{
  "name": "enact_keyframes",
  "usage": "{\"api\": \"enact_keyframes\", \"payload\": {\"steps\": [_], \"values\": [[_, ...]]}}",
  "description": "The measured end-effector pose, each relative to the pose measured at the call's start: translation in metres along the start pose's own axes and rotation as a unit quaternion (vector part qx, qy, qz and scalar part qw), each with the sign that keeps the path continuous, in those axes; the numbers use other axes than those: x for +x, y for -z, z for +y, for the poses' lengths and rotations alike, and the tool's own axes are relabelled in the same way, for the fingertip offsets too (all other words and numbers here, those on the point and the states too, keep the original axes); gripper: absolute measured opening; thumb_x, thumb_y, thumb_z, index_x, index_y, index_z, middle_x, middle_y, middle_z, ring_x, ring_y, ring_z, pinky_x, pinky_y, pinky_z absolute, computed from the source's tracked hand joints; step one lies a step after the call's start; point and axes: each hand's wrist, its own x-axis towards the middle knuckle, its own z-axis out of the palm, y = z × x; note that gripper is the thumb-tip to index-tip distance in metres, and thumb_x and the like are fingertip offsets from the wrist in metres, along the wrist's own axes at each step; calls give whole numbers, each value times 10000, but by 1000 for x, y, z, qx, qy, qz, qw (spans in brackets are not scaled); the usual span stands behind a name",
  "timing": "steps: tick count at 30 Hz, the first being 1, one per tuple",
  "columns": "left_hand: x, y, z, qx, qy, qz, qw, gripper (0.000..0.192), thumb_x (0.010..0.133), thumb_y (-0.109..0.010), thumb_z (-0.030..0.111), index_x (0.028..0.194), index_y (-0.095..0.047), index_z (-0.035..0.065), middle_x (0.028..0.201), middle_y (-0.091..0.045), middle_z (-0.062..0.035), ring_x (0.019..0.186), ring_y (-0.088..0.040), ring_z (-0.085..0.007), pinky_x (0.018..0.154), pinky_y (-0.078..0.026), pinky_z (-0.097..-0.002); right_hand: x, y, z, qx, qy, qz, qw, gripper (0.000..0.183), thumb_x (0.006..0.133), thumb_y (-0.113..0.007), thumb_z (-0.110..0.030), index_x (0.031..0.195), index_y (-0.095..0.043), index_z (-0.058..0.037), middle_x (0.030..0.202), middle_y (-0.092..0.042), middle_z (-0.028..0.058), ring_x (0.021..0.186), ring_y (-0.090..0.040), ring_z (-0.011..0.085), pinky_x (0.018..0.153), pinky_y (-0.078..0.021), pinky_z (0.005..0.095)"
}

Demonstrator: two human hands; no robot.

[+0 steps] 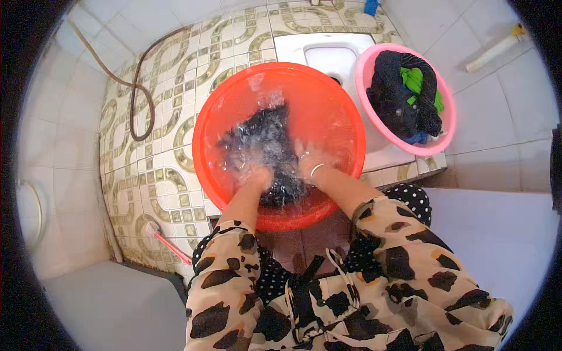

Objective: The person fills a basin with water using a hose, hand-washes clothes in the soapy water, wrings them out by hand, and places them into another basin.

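A large red plastic basin [338, 109] holds water and a dark cloth garment [268, 125], with splashes and ripples over it. My left hand [254, 173] is down in the water at the garment's near left part; its fingers are hidden by water and blur. On the garment's right side, my right hand [307, 160] is also in the water, blurred, with a pale bangle [317, 170] at the wrist. Whether either hand grips the cloth is not plain. Both sleeves are pushed up to the forearms.
A pink basin [448, 127] with dark and green clothes [412, 80] stands right, over a white squat toilet [290, 46]. A brown hose [132, 109] lies left on patterned floor tiles [175, 101]. Near my left knee is a pink-handled brush [171, 248]. Tiled walls [496, 105] close in both sides.
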Motion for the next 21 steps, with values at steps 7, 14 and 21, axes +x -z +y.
{"api": "enact_keyframes", "payload": {"steps": [7,14,21], "values": [[9,41,-5,-87,-12,-70,994,582,680,-593,238,1231,-438,135,1207,-419,-259,1164,-354,-410,980,-279,-481,43,-2,29,206,83,18,975,538,617,-716,-145,1115,-532,-55,947,-616,147,841,-596,298,786,-457,347],[-31,125,36,-404,101,-30,908,479,737,-603,263,1081,-476,-44,927,-564,-207,813,-572,-327,725,-481,-413,34,45,25,501,164,41,849,309,581,-599,87,856,-539,-39,800,-542,25,803,-518,149,755,-418,272],[-53,138,35,-725,196,-176,636,763,799,-369,640,1340,-154,145,1171,-362,-347,939,-534,-417,694,-494,-482,-27,84,-19,500,323,221,772,403,589,-514,109,965,-571,-24,887,-583,62,875,-548,146,804,-431,262]]}}
